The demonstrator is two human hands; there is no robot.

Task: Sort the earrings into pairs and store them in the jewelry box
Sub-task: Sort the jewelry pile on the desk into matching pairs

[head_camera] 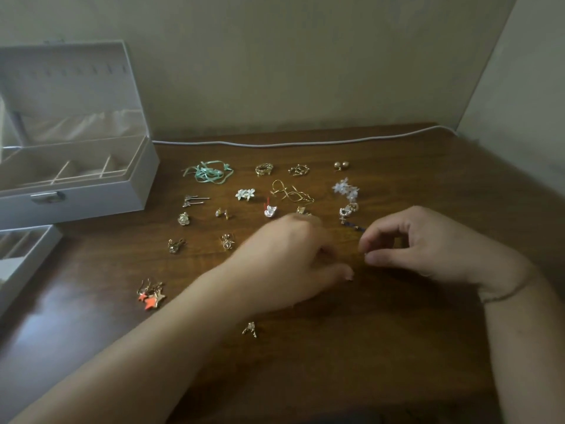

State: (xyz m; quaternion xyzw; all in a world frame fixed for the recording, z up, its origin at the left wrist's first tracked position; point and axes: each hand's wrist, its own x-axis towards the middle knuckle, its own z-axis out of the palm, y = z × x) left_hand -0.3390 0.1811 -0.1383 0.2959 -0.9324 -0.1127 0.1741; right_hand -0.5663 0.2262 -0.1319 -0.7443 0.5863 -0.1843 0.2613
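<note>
Head view: left hand (290,255) blurred, grip unclear; right hand (422,243) pinches something tiny above table (336,362).

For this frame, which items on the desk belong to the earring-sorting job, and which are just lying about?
Job items:
earrings laid out on the table, e.g. star earrings, pearl studs
open jewelry box
removed tray

Lying about:
white cable
teal ribbon, possibly

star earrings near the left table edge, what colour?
Orange-red with gold edges and hooks, the star earrings show best in the head view.
</note>
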